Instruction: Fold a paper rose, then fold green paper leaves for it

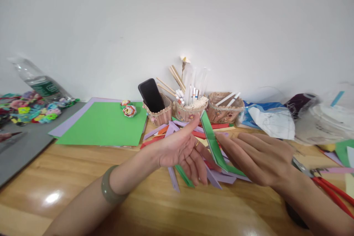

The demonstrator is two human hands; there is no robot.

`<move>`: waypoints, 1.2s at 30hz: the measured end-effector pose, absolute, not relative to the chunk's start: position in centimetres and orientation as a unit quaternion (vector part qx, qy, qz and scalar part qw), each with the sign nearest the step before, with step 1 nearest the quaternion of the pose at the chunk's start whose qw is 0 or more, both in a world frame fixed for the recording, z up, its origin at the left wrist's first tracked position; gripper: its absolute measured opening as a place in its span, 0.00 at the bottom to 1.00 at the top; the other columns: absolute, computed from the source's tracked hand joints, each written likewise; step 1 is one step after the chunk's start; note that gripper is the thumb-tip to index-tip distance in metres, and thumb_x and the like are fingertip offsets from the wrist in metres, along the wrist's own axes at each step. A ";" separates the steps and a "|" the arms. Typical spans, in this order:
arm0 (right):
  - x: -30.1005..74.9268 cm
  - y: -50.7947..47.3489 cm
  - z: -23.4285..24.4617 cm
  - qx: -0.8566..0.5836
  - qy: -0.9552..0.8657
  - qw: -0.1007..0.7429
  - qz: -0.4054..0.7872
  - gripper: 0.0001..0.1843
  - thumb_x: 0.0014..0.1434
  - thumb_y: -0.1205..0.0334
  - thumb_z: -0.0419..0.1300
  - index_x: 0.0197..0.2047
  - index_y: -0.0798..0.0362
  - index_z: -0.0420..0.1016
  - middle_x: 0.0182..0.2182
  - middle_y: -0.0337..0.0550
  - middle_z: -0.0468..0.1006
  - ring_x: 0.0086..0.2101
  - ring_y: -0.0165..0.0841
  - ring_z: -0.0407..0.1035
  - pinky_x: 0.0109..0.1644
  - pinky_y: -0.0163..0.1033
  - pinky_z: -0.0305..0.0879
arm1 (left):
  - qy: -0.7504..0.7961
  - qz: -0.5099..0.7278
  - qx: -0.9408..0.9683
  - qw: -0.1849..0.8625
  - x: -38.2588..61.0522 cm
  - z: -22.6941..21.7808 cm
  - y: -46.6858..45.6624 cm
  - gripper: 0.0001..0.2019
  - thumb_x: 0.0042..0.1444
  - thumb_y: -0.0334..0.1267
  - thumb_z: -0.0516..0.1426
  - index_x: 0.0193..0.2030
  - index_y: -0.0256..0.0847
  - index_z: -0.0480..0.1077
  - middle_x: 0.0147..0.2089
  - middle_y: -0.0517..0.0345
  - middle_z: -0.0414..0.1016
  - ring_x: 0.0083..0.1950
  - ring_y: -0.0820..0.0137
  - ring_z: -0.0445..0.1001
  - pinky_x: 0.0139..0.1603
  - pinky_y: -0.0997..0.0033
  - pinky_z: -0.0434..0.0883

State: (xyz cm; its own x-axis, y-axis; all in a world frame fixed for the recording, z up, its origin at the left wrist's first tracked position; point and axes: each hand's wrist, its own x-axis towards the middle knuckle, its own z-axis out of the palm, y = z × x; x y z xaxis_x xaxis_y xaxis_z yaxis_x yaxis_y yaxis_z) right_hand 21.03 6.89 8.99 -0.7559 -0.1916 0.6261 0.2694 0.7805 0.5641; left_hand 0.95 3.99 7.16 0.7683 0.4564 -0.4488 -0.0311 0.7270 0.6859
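Observation:
A folded green paper strip [211, 138] stands between my two hands, with a bend near its lower end. My left hand [185, 151] is turned palm up; its thumb tip is at the strip's top end and its index finger reaches the lower bend. From the right, my right hand [260, 155] comes palm down with its fingertips against the strip's edge; its thumb is hidden. Beneath both hands lies a loose pile of paper strips [174, 179] in purple, green, red and cream.
Green paper sheets [102, 125] lie at left with two small paper flowers [129, 110]. Behind the strips stand baskets [162, 114], one with a phone [151, 95]. A bottle [44, 84] leans far left. Red-handled scissors [332, 191] and a plastic cup [326, 121] are at right.

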 end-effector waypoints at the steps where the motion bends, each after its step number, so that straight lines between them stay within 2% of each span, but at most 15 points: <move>1: 21.0 6.9 9.0 -0.018 -0.877 0.348 -0.330 0.09 0.54 0.75 0.55 0.39 0.62 0.70 0.17 0.40 0.73 0.19 0.30 0.65 0.21 0.36 0.61 | 0.299 0.141 0.344 0.879 0.9 7.2 4.0 0.48 0.42 0.72 0.30 0.32 0.29 0.73 0.23 0.45 0.75 0.21 0.67 0.73 0.22 0.72 0.69; 6: 21.0 7.1 8.9 -0.022 -0.886 0.337 -0.318 0.09 0.54 0.75 0.54 0.40 0.62 0.69 0.16 0.40 0.72 0.18 0.31 0.65 0.20 0.36 0.61 | 0.248 0.196 0.354 0.880 0.9 7.8 3.9 0.34 0.48 0.65 0.46 0.43 0.34 0.70 0.34 0.47 0.76 0.27 0.67 0.75 0.23 0.73 0.70; 8: 20.9 7.1 8.7 -0.027 -0.890 0.334 -0.310 0.08 0.55 0.75 0.53 0.40 0.62 0.67 0.17 0.41 0.74 0.19 0.31 0.66 0.21 0.36 0.62 | 0.257 0.265 0.345 0.863 1.1 8.2 3.7 0.24 0.50 0.56 0.53 0.43 0.36 0.69 0.37 0.50 0.74 0.29 0.68 0.74 0.24 0.73 0.71; 10: 20.8 7.1 8.6 -0.033 -0.895 0.326 -0.304 0.09 0.55 0.76 0.52 0.41 0.62 0.67 0.19 0.42 0.75 0.20 0.32 0.68 0.22 0.36 0.63 | 0.299 0.341 0.340 0.824 1.2 8.4 3.4 0.17 0.48 0.43 0.59 0.45 0.38 0.68 0.37 0.53 0.72 0.30 0.71 0.72 0.25 0.74 0.71; 12: 20.5 7.0 8.5 -0.037 -0.899 0.318 -0.298 0.10 0.55 0.78 0.52 0.41 0.62 0.66 0.19 0.41 0.75 0.21 0.32 0.69 0.22 0.36 0.63 | 0.353 0.396 0.347 0.774 1.5 8.7 3.1 0.23 0.45 0.32 0.60 0.50 0.41 0.65 0.37 0.56 0.71 0.31 0.74 0.71 0.27 0.74 0.72; 13: 20.5 7.0 8.5 -0.038 -0.901 0.315 -0.296 0.10 0.55 0.78 0.51 0.41 0.62 0.66 0.19 0.41 0.75 0.21 0.32 0.68 0.22 0.36 0.62 | 0.375 0.412 0.354 0.751 1.7 8.7 2.9 0.26 0.44 0.30 0.60 0.53 0.41 0.62 0.37 0.56 0.71 0.32 0.74 0.70 0.29 0.73 0.72; 17: 20.4 7.0 8.2 -0.046 -0.905 0.313 -0.284 0.11 0.55 0.78 0.51 0.41 0.60 0.65 0.17 0.39 0.73 0.19 0.31 0.66 0.22 0.36 0.59 | 0.425 0.439 0.380 0.694 2.4 8.8 2.8 0.31 0.43 0.32 0.62 0.56 0.39 0.59 0.42 0.52 0.72 0.33 0.73 0.70 0.31 0.73 0.70; 20: 20.5 7.0 8.0 -0.088 -0.919 0.308 -0.230 0.09 0.55 0.76 0.52 0.39 0.57 0.66 0.17 0.37 0.71 0.19 0.30 0.65 0.22 0.35 0.56 | 0.445 0.447 0.425 0.649 2.6 8.6 3.0 0.33 0.39 0.26 0.62 0.55 0.38 0.60 0.41 0.53 0.74 0.37 0.71 0.71 0.38 0.70 0.68; 22: 20.5 6.9 8.0 -0.144 -0.926 0.311 -0.157 0.06 0.57 0.72 0.52 0.36 0.55 0.68 0.18 0.37 0.72 0.19 0.29 0.65 0.23 0.34 0.56 | 0.456 0.455 0.478 0.597 2.7 8.5 3.0 0.27 0.39 0.24 0.61 0.50 0.37 0.65 0.38 0.54 0.75 0.38 0.70 0.71 0.41 0.69 0.67; 26: 20.3 6.4 8.9 -0.236 -0.923 0.303 0.020 0.09 0.60 0.66 0.51 0.31 0.54 0.70 0.17 0.36 0.70 0.18 0.26 0.62 0.22 0.32 0.54 | 0.466 0.483 0.542 0.507 2.7 8.9 2.6 0.12 0.44 0.28 0.59 0.38 0.37 0.70 0.36 0.56 0.74 0.36 0.71 0.70 0.36 0.72 0.67; 30: 20.2 6.1 9.8 -0.292 -0.900 0.288 0.145 0.12 0.59 0.62 0.52 0.26 0.54 0.71 0.13 0.33 0.65 0.15 0.24 0.56 0.18 0.30 0.51 | 0.464 0.495 0.536 0.502 2.8 9.2 2.4 0.10 0.43 0.31 0.60 0.35 0.36 0.69 0.35 0.57 0.73 0.36 0.72 0.69 0.37 0.73 0.67; 36: 20.2 5.9 10.0 -0.306 -0.883 0.289 0.207 0.12 0.59 0.61 0.53 0.27 0.54 0.72 0.16 0.34 0.67 0.15 0.24 0.56 0.18 0.30 0.51 | 0.450 0.499 0.491 0.555 2.8 9.0 2.5 0.09 0.41 0.32 0.63 0.32 0.36 0.71 0.32 0.59 0.73 0.34 0.74 0.70 0.38 0.73 0.66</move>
